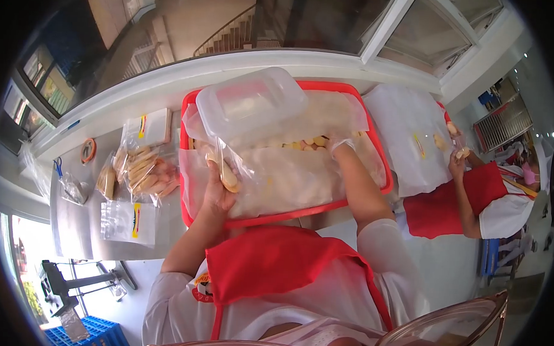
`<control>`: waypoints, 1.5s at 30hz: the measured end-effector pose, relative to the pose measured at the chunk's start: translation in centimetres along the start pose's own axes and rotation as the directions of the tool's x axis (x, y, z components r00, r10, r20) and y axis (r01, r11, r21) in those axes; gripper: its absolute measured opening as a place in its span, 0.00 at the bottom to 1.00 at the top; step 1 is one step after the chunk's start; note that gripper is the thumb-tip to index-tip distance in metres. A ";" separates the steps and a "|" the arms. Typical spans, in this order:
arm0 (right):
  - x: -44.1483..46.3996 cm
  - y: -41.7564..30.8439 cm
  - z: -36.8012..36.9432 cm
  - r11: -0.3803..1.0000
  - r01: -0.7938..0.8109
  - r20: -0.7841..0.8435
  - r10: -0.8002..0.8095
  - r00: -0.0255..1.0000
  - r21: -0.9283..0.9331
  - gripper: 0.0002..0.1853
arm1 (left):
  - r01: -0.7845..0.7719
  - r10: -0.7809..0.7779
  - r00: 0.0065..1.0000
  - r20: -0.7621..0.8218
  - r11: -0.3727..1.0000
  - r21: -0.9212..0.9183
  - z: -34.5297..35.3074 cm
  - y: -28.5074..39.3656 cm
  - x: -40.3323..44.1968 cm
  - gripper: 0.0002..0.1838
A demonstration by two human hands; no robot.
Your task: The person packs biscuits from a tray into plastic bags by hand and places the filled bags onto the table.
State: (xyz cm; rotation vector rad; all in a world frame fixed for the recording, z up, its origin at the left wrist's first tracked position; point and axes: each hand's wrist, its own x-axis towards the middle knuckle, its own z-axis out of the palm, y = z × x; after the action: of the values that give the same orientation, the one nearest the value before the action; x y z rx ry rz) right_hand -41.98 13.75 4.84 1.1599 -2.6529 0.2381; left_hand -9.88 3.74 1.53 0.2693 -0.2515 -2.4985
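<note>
My left hand (218, 192) is closed around a clear plastic bag (238, 159) with long, pale biscuits (229, 178) in it, over the left part of a large red tray (389, 177). My right hand (340, 145), in a thin clear glove, reaches down at the right end of a row of small pale biscuits (305, 143) in the tray. Its fingers are blurred and partly hidden, so their grip does not show. Whitish paper sheets (289, 182) cover the biscuits on both sides of that row. A translucent plastic lid or box (252, 102) rests on the tray's back left.
Filled bags of biscuits (146, 171), flat printed bags (129, 223), a tape roll (88, 150) and blue-handled scissors (58, 166) lie on the left of the table. At right, a co-worker in a red apron (453, 200) handles biscuits beside a paper-covered tray (403, 135). Windows rise behind.
</note>
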 end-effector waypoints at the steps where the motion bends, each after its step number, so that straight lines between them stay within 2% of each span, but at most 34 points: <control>1: 0.1 0.1 0.0 1.000 0.003 -0.003 -0.003 1.000 0.009 0.15 | -0.012 0.011 1.000 -0.021 1.000 -0.016 0.2 0.2 0.0 0.22; 2: 0.1 0.6 -0.1 1.000 0.004 0.029 -0.004 1.000 0.013 0.16 | -0.023 0.022 0.999 -0.045 0.999 -0.033 0.1 0.3 -0.1 0.22; 4: -0.8 0.7 -1.8 1.000 -0.001 0.191 -0.002 0.982 0.015 0.18 | -0.038 0.038 0.999 0.007 0.999 0.012 -0.4 0.4 -0.1 0.23; 8: -2.7 -0.1 -3.0 0.999 -0.045 0.536 0.032 0.844 0.010 0.20 | -0.015 0.014 0.999 0.044 1.000 0.023 -0.8 0.0 0.3 0.23; 10: -2.6 -0.7 -2.1 0.997 -0.077 0.555 0.056 0.830 0.016 0.22 | -0.008 0.009 1.000 -0.017 0.998 0.057 -0.3 -0.3 0.5 0.23; 14: -1.8 -1.2 1.3 0.999 -0.026 0.457 0.009 0.889 0.030 0.25 | -0.032 0.036 0.990 -0.134 0.999 0.033 0.6 -0.3 0.2 0.23; 16: -2.4 -1.1 2.4 0.999 0.033 0.349 -0.046 0.936 0.042 0.24 | -0.021 0.025 0.994 -0.104 0.999 0.037 -0.2 0.0 0.3 0.23; 23: -2.2 -1.7 5.5 0.999 0.015 0.266 -0.023 0.964 0.034 0.21 | -0.007 0.008 0.999 -0.039 0.999 0.042 -0.5 0.0 0.5 0.24; 26: -2.1 -1.9 4.9 1.000 -0.002 0.226 -0.001 0.974 0.013 0.20 | 0.024 -0.022 0.997 -0.076 0.999 0.031 -0.3 0.2 0.3 0.23; 29: -1.8 -1.5 2.5 1.000 -0.005 0.168 0.005 0.986 -0.001 0.20 | -0.063 0.063 0.998 0.006 0.992 0.105 -0.4 0.3 0.0 0.21; 31: -2.4 -0.7 -0.6 0.999 -0.036 0.105 0.037 0.994 -0.012 0.19 | -0.104 0.108 0.993 -0.056 0.992 0.072 -0.3 0.1 0.0 0.20; 33: -4.1 0.7 -4.5 0.987 -0.103 0.123 0.088 0.989 0.120 0.19 | -0.136 0.139 0.986 -0.096 0.990 0.045 -0.8 0.1 0.2 0.17; 34: -4.9 1.3 -6.0 0.955 -0.145 0.167 0.104 0.981 0.259 0.19 | -0.139 0.142 0.982 -0.127 0.990 0.033 -0.5 -0.1 0.0 0.17; 35: -6.1 1.8 -7.1 0.776 -0.265 0.326 0.081 0.942 0.572 0.18 | -0.141 0.142 0.978 -0.155 0.990 0.021 0.3 -0.3 -0.2 0.17; 36: -7.2 2.2 -8.3 0.491 -0.440 0.477 0.056 0.877 0.752 0.17 | -0.140 0.139 0.974 -0.179 0.990 0.010 0.8 -0.5 -0.3 0.17; 38: -10.7 0.3 -9.6 0.083 -0.478 0.482 -0.026 0.876 0.874 0.15 | -0.110 0.108 0.982 -0.155 0.994 -0.008 1.4 -0.8 -0.5 0.17; 39: -12.2 -0.9 -9.7 -0.133 -0.474 0.470 -0.065 0.880 0.870 0.15 | -0.108 0.106 0.985 -0.135 0.994 -0.006 2.0 -1.2 -0.7 0.17; 42: -15.3 -4.3 -8.8 -0.076 -0.463 0.442 -0.199 0.875 0.883 0.15 | -0.101 0.099 0.991 -0.091 0.995 -0.014 3.6 -2.2 -1.0 0.17; 45: -16.7 -7.1 -8.8 -0.269 -0.594 0.507 -0.330 0.796 0.758 0.18 | -0.127 0.130 0.990 -0.046 0.990 0.064 4.8 -2.6 -1.1 0.19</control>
State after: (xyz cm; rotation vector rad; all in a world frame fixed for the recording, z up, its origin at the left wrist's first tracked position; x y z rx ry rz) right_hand -24.41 22.79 9.04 1.0630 -2.4948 3.2712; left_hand -11.66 7.04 5.66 0.3299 -0.3148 -2.3566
